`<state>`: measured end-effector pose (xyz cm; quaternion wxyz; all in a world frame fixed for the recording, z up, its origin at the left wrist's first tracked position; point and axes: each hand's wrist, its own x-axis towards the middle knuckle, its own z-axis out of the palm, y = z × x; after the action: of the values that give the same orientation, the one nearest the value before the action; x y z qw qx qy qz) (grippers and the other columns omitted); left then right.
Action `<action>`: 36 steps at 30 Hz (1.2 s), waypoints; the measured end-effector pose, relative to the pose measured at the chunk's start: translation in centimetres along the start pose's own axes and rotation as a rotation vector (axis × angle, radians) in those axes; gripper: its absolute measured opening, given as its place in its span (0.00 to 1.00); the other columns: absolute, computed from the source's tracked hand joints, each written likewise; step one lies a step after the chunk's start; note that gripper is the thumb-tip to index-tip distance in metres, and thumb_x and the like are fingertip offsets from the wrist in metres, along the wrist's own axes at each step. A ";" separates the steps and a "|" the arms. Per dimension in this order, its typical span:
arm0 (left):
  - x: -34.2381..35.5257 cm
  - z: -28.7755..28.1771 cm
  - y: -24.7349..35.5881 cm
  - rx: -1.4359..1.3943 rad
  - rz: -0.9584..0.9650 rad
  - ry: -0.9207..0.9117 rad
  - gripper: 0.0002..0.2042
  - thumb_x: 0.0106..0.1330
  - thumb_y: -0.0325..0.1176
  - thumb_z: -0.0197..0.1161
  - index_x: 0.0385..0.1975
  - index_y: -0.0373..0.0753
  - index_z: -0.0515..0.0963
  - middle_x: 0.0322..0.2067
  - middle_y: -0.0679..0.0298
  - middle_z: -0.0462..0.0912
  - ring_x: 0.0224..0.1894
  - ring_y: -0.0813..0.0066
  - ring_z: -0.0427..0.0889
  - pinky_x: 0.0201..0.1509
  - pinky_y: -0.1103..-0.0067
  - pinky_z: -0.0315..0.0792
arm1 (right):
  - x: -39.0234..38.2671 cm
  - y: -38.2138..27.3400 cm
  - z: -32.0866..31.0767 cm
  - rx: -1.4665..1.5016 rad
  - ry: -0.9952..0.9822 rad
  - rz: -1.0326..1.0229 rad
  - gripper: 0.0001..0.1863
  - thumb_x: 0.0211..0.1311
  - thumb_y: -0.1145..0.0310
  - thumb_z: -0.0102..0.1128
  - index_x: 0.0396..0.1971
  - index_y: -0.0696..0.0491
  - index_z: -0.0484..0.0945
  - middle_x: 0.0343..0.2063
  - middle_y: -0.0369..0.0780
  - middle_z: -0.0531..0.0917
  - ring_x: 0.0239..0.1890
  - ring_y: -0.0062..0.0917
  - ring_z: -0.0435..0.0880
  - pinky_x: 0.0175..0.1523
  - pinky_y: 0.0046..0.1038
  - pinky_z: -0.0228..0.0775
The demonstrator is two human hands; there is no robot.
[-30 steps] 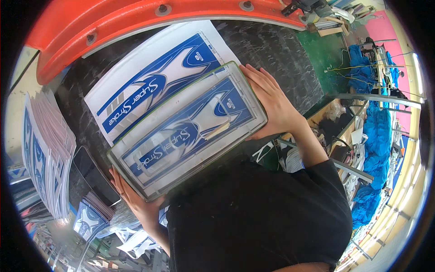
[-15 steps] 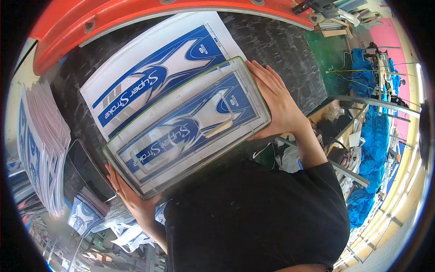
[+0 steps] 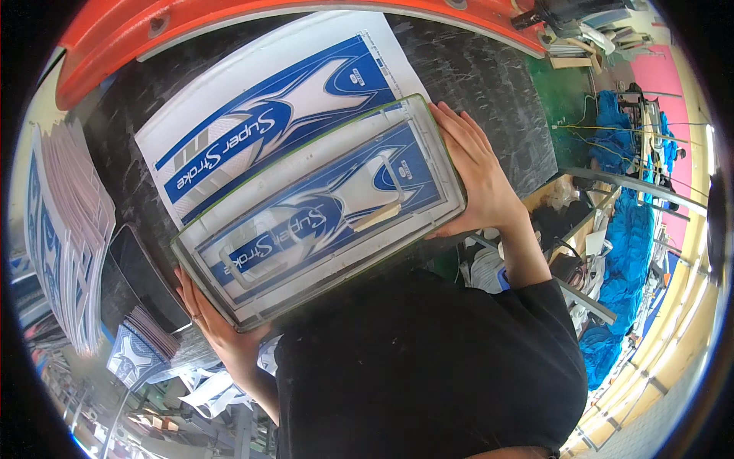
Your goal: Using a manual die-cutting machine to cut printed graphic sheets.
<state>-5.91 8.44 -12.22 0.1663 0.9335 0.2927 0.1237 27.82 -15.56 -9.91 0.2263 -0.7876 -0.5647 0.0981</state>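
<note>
Between my two hands is a clear, rectangular cutting die [image 3: 317, 218] with a greenish edge, lying tilted across the near part of a printed sheet [image 3: 267, 115]. Blue-and-white print shows through it. My left hand [image 3: 218, 325] grips its near left corner, thumb along the near edge. My right hand [image 3: 478, 168] is wrapped round the right end, fingers over the far corner and thumb below. The white sheet, with blue and silver graphics, lies on a dark, scuffed board [image 3: 474, 84]. Whether the die rests fully on the sheet, I cannot tell.
A red machine beam [image 3: 306, 9] arches over the far side. On the left stand a tall stack of printed sheets [image 3: 73, 229], a dark flat phone-like slab [image 3: 149, 271] and a stack of small cut prints [image 3: 138, 352]. White offcuts [image 3: 214, 392] hang below; blue cloth [image 3: 623, 268] is at right.
The die's right end has shifted slightly right with my right hand. The view has moved a little; both hands keep their hold.
</note>
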 end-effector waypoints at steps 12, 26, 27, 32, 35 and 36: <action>1.0 -0.8 1.5 -0.005 -0.021 -0.031 0.56 0.31 0.45 0.79 0.64 0.27 0.57 0.67 0.45 0.55 0.71 0.43 0.51 0.72 0.51 0.45 | 0.2 0.4 0.4 -0.084 0.010 -0.006 0.66 0.24 0.36 0.74 0.64 0.64 0.60 0.67 0.53 0.60 0.70 0.49 0.56 0.71 0.50 0.44; 1.3 -0.6 1.4 -0.033 -0.035 -0.024 0.60 0.29 0.51 0.79 0.65 0.27 0.56 0.67 0.45 0.55 0.71 0.44 0.50 0.73 0.51 0.43 | -0.1 0.7 1.0 -0.140 -0.022 -0.012 0.66 0.29 0.27 0.66 0.61 0.67 0.63 0.66 0.60 0.58 0.70 0.51 0.55 0.71 0.47 0.43; 1.3 -0.6 1.5 -0.036 -0.037 -0.022 0.59 0.29 0.51 0.78 0.65 0.27 0.56 0.67 0.45 0.55 0.72 0.44 0.49 0.73 0.51 0.43 | -0.1 0.8 1.0 -0.129 -0.019 -0.015 0.66 0.30 0.26 0.66 0.61 0.67 0.63 0.66 0.60 0.58 0.70 0.52 0.55 0.71 0.47 0.43; 1.0 -0.5 1.3 -0.059 -0.043 -0.017 0.59 0.30 0.50 0.78 0.65 0.27 0.56 0.67 0.45 0.55 0.72 0.43 0.48 0.73 0.51 0.42 | 0.0 0.8 0.9 -0.118 -0.013 -0.010 0.65 0.31 0.26 0.65 0.61 0.67 0.64 0.66 0.60 0.58 0.70 0.52 0.55 0.71 0.47 0.43; 1.0 -0.6 1.3 -0.052 -0.044 -0.017 0.59 0.30 0.51 0.78 0.65 0.27 0.57 0.67 0.45 0.55 0.72 0.43 0.48 0.73 0.51 0.42 | -0.2 0.9 1.0 -0.121 -0.018 -0.013 0.65 0.30 0.26 0.65 0.61 0.68 0.64 0.66 0.60 0.58 0.70 0.52 0.55 0.71 0.47 0.43; 0.9 -0.6 1.3 -0.052 -0.048 -0.022 0.59 0.31 0.52 0.78 0.65 0.27 0.57 0.67 0.45 0.55 0.72 0.42 0.49 0.73 0.50 0.42 | -0.2 0.9 1.1 -0.119 -0.014 -0.010 0.65 0.30 0.26 0.65 0.61 0.68 0.64 0.66 0.60 0.58 0.70 0.52 0.55 0.71 0.47 0.43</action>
<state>-4.69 8.10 -11.06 0.1967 0.9229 0.3097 0.1168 28.07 -15.71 -11.28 0.1757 -0.7960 -0.5752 0.0686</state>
